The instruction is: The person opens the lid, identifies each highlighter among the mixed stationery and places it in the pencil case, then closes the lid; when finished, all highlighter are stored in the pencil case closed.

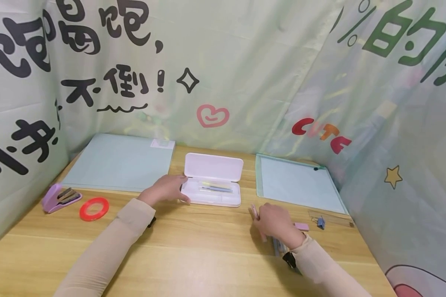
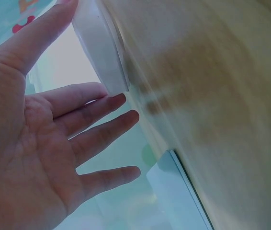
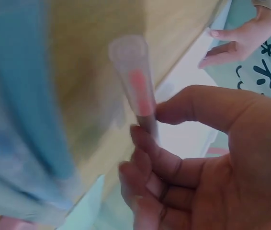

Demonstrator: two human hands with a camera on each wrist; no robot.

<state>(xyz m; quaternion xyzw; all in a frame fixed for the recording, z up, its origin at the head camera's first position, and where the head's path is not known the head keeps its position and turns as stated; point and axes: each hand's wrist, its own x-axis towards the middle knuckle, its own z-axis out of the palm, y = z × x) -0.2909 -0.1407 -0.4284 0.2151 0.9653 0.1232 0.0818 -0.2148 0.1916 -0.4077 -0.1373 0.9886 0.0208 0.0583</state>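
Note:
A white pencil case point(image 1: 212, 200) lies on the table with its lid raised and a few slim pens point(image 1: 216, 188) inside. My left hand point(image 1: 167, 188) is at the case's left end, fingers extended; in the left wrist view the thumb and index fingertip touch the case's point(image 2: 102, 52) end. Off to the right, my right hand point(image 1: 276, 222) pinches a slim pink pen point(image 3: 138, 91) with a translucent end between thumb and fingers. Beneath that hand several blue and clear pens point(image 1: 276, 246) lie on the table, partly hidden by the wrist.
Beyond the right hand are a pink eraser point(image 1: 302, 227), a blue binder clip point(image 1: 321, 222) and a clear ruler point(image 1: 342, 220). A purple stapler-like object point(image 1: 51, 201) and a red ring point(image 1: 94, 209) sit at left. Behind lie a pale blue folder point(image 1: 122, 161) and a zip pouch point(image 1: 297, 181).

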